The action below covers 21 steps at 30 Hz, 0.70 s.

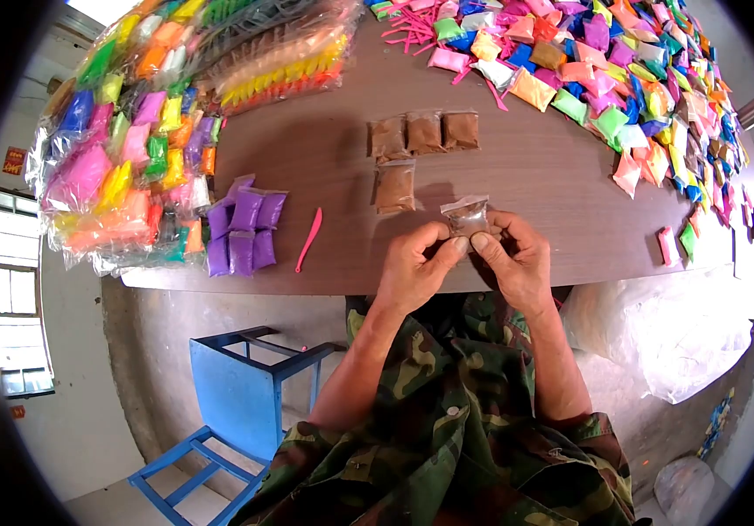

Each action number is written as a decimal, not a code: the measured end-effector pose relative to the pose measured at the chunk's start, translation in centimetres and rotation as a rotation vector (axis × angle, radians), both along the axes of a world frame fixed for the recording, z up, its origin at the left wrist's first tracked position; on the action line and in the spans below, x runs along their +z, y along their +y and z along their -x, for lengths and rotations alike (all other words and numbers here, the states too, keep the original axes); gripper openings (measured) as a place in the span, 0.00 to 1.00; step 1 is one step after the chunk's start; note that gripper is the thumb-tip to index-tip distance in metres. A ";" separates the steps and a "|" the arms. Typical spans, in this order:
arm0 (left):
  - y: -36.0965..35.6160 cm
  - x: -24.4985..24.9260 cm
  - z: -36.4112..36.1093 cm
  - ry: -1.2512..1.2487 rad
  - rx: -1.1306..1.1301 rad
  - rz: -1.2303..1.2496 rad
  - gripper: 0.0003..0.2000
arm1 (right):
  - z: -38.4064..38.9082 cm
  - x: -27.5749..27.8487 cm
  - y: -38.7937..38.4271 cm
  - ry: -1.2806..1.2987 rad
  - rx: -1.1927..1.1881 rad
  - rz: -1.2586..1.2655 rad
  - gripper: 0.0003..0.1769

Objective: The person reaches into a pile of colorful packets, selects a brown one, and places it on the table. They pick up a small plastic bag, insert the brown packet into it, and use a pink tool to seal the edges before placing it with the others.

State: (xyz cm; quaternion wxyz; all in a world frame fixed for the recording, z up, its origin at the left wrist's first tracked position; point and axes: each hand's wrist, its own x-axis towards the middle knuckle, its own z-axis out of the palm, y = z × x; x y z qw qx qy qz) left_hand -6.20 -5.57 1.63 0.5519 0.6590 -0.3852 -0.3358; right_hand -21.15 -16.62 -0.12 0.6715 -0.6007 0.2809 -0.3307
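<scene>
Between both hands, over the table's near edge, is a small clear packet of brown clay-like material [468, 217]. My left hand [422, 261] pinches its lower left side with thumb and fingers. The lower right side is pinched by my right hand [513, 256]. Just beyond the left hand lies a single brown packet [395, 188] on the table. Farther back, three more brown packets [424, 133] sit in a row. To the left are a pink plastic knife-like tool [309, 238] and a cluster of purple packets [244, 226].
Large clear bags of colourful packets [123, 175] cover the table's left side. A big loose heap of coloured packets [596, 83] spreads over the right, with pink strips [412, 24] beside it. A blue chair [235, 394] stands below left; a clear plastic sack [675, 333] is below right.
</scene>
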 end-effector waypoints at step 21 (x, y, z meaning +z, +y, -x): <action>-0.1 -0.6 0.0 0.050 0.023 0.120 0.07 | -0.4 0.9 0.5 0.039 0.021 0.080 0.11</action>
